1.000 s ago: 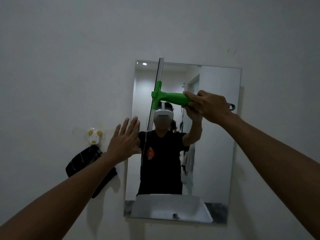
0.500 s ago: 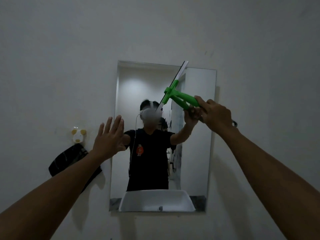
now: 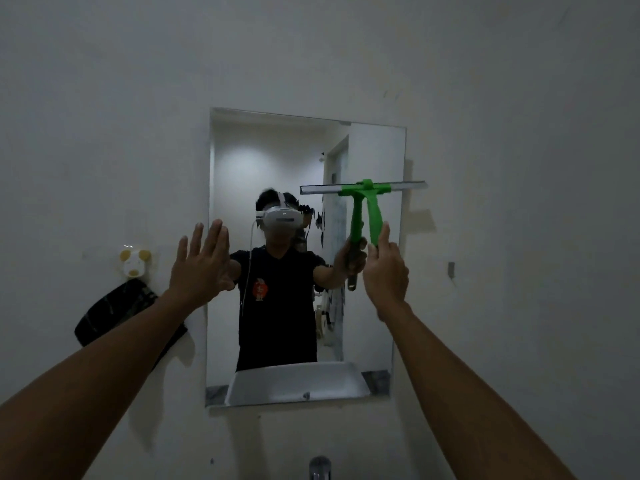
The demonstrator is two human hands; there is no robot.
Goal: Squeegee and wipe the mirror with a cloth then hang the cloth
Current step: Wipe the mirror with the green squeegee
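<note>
A frameless rectangular mirror [image 3: 242,161] hangs on the pale wall. My right hand [image 3: 386,271] grips the handle of a green squeegee [image 3: 370,202], whose blade lies level across the mirror's right half, its right end jutting past the edge. My left hand [image 3: 202,265] is raised with fingers spread, flat at the mirror's left edge, holding nothing. A dark cloth [image 3: 117,310] hangs on the wall left of the mirror, under a small white and yellow animal-shaped hook [image 3: 133,263].
The mirror reflects a person in a dark shirt, a white basin and a doorway. A metal tap top [image 3: 319,467] shows at the bottom edge below the mirror. A small fitting [image 3: 451,269] sticks out of the wall right of the mirror.
The squeegee blade has swung from upright near the mirror's top, through a slant, to level lower down on the right half. My view has shifted, so the mirror sits further left.
</note>
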